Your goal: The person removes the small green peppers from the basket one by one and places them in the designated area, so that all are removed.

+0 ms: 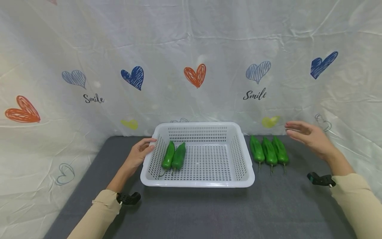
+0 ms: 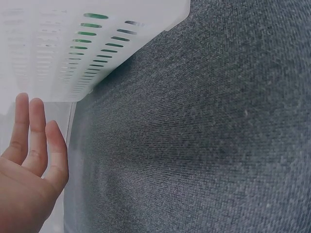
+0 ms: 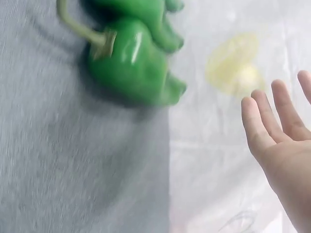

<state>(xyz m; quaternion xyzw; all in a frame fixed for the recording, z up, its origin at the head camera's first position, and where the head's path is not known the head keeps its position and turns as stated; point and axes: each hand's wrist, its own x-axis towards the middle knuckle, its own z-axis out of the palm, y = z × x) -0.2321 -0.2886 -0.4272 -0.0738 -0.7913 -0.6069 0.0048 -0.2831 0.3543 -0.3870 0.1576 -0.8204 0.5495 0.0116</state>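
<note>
A white plastic basket [image 1: 197,183] with slotted walls stands in the middle of the table. Two green peppers [image 1: 178,156] lie side by side in its left part. My left hand [image 1: 138,155] is at the basket's left side, its fingertips right at the rim; in the left wrist view the fingers [image 2: 36,131] are extended toward the outer wall. To the right of the basket, three more green peppers [image 1: 269,151] lie in a row, stems toward me. My right hand [image 1: 313,137] hovers beyond the rightmost pepper [image 3: 129,63], fingers loosely extended, holding nothing.
A dark grey cloth [image 1: 194,212] covers the table. Behind it hangs a white curtain [image 1: 167,103] printed with hearts and the word Smile, close to the basket's far edge and the pepper tips. Each wrist wears a black band [image 1: 128,198].
</note>
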